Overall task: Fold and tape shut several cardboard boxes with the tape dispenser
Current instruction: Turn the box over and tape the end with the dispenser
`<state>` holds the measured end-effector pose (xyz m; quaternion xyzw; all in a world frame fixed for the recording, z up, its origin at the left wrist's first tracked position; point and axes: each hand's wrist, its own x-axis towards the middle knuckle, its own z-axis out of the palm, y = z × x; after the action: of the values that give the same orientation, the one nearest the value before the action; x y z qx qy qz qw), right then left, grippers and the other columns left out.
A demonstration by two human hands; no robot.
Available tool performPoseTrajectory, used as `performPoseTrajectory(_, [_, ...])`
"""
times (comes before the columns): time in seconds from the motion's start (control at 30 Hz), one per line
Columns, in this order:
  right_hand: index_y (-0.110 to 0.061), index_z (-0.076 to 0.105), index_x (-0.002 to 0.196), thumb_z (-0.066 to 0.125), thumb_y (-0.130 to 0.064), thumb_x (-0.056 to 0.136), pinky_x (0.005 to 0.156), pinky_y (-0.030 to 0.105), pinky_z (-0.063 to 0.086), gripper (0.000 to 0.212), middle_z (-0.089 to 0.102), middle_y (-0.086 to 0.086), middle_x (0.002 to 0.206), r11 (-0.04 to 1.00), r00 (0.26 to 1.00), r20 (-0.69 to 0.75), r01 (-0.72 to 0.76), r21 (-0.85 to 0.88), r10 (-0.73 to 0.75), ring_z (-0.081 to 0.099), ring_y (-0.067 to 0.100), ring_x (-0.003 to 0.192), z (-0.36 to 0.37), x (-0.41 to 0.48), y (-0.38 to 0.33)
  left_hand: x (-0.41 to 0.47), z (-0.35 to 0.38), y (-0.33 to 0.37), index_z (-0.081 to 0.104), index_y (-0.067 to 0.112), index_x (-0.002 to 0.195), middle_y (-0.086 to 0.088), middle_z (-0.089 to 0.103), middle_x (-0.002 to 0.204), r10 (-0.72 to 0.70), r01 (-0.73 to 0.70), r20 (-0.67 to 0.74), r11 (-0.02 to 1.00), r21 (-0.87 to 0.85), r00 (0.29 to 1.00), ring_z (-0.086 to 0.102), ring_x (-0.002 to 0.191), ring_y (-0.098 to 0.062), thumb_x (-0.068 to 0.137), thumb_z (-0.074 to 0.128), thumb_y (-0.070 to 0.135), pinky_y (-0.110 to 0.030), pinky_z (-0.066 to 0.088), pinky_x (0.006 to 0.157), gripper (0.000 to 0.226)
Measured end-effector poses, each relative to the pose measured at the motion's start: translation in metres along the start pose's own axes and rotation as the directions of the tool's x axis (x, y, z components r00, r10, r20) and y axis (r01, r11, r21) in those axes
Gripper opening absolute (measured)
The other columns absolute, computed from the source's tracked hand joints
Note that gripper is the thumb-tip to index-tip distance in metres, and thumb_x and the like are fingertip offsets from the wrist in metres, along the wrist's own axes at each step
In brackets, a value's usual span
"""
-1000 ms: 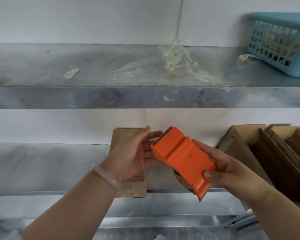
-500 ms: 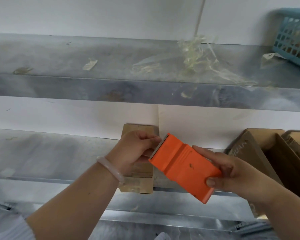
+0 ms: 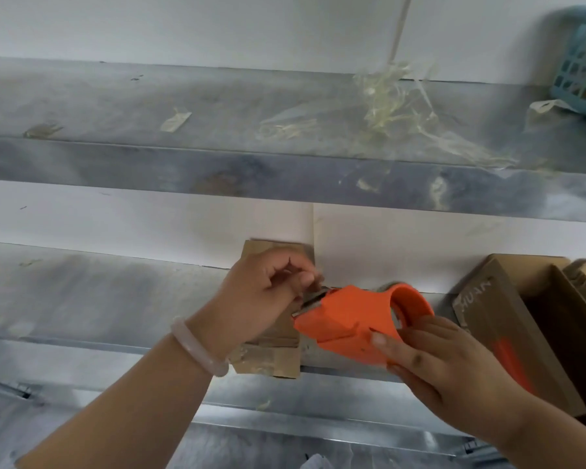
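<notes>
My right hand [image 3: 440, 363] grips the orange tape dispenser [image 3: 349, 319] from below and holds it in front of the lower metal shelf [image 3: 99, 299]. My left hand [image 3: 268, 296] pinches at the dispenser's metal blade end, thumb and forefinger together; whether tape is between them is not clear. A small flat piece of taped cardboard [image 3: 271, 353] lies on the shelf behind my left hand. Open brown cardboard boxes [image 3: 521, 319] stand on the shelf at the right.
The upper metal shelf [image 3: 183, 164] carries crumpled clear tape scraps [image 3: 396, 106] and a blue plastic basket [image 3: 582, 66] at the far right. A white wall backs both shelves. Another metal ledge [image 3: 285, 418] runs below my arms.
The dispenser has turned in my right hand, so its round hoop now faces up. My left hand's fingers closed into a pinch at the blade end. The view shifted right and down slightly.
</notes>
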<state>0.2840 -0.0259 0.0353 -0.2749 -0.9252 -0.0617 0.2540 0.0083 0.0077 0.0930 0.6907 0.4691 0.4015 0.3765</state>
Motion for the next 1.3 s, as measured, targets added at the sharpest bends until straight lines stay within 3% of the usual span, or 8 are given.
performPoseTrajectory(0.07, [-0.027,0.026,0.153,0.053,-0.005,0.091,0.094,0.029,0.040,0.071,0.054,-0.003,0.095,0.994,0.996,-0.064,0.057,-0.092,-0.063,0.054,0.022,0.074,0.006,-0.003,0.005,-0.006,0.000,-0.001,0.068,0.033,0.083,0.023,0.069,0.094,0.111,-0.109,-0.024,0.991,0.080,0.994,0.066,0.094,0.000,0.088,0.067,0.009,-0.012,0.050,0.077,0.024])
performPoseTrajectory(0.17, [-0.026,0.031,0.150,0.044,-0.005,0.097,0.088,0.034,0.045,0.058,0.050,-0.002,0.100,0.985,0.988,-0.115,0.088,-0.150,-0.106,0.054,0.022,0.080,0.014,-0.007,0.008,-0.013,0.000,-0.003,0.072,0.025,0.088,0.021,0.066,0.113,0.284,-0.275,-0.033,0.948,0.160,0.958,0.061,0.107,0.001,0.086,0.068,0.021,-0.008,0.043,0.085,0.006])
performPoseTrajectory(0.27, [-0.027,0.034,0.149,0.047,-0.008,0.098,0.087,0.038,0.049,0.056,0.054,0.001,0.100,0.983,0.986,-0.127,0.088,-0.163,-0.109,0.059,0.025,0.083,0.021,-0.012,0.011,-0.019,0.003,-0.006,0.072,0.027,0.091,0.016,0.072,0.098,0.322,-0.315,-0.022,0.937,0.152,0.946,0.066,0.096,-0.003,0.085,0.065,0.030,-0.010,0.046,0.082,0.009])
performPoseTrajectory(0.4, [-0.027,0.036,0.147,0.057,-0.009,0.096,0.088,0.039,0.049,0.059,0.060,0.004,0.093,0.983,0.983,-0.147,0.085,-0.164,-0.110,0.060,0.025,0.083,0.026,-0.015,0.013,-0.021,0.007,-0.005,0.074,0.027,0.088,0.022,0.070,0.083,0.366,-0.351,-0.055,0.918,0.183,0.929,0.065,0.081,0.003,0.081,0.070,0.028,-0.005,0.044,0.074,0.008])
performPoseTrajectory(0.63, [-0.026,0.027,0.153,0.054,-0.007,0.097,0.089,0.039,0.049,0.065,0.052,0.001,0.100,0.985,0.981,-0.151,0.102,-0.138,-0.123,0.059,0.023,0.084,0.025,-0.013,0.018,-0.019,0.006,-0.009,0.075,0.019,0.092,0.016,0.071,0.085,0.451,-0.425,-0.036,0.861,0.279,0.892,0.066,0.079,0.001,0.085,0.068,0.026,-0.016,0.051,0.071,0.012])
performPoseTrajectory(0.83, [-0.024,0.027,0.152,0.058,-0.005,0.093,0.090,0.039,0.048,0.070,0.054,0.001,0.100,0.992,0.985,-0.144,0.077,-0.098,-0.091,0.060,0.025,0.083,0.029,-0.013,0.017,-0.016,0.005,-0.009,0.070,0.022,0.092,0.015,0.069,0.085,0.488,-0.465,0.010,0.824,0.324,0.873,0.062,0.080,0.004,0.090,0.061,0.024,-0.014,0.050,0.073,0.009])
performPoseTrajectory(1.0, [-0.022,0.032,0.148,0.067,-0.006,0.087,0.093,0.036,0.046,0.073,0.051,-0.001,0.101,0.996,0.984,-0.160,0.066,-0.063,-0.075,0.057,0.023,0.086,0.028,-0.009,0.015,-0.016,0.005,-0.008,0.071,0.020,0.091,0.013,0.070,0.094,0.469,-0.431,-0.064,0.850,0.303,0.881,0.064,0.092,-0.001,0.089,0.062,0.025,-0.014,0.049,0.080,0.010])
performPoseTrajectory(1.3, [-0.023,0.029,0.151,0.055,-0.005,0.093,0.093,0.039,0.046,0.066,0.052,0.001,0.100,0.993,0.974,-0.206,0.082,-0.086,-0.098,0.056,0.024,0.089,0.023,-0.006,0.012,-0.016,0.006,-0.006,0.065,0.036,0.091,0.017,0.068,0.099,0.305,-0.288,-0.119,0.947,0.141,0.945,0.064,0.094,-0.003,0.087,0.059,0.034,-0.007,0.044,0.079,0.008])
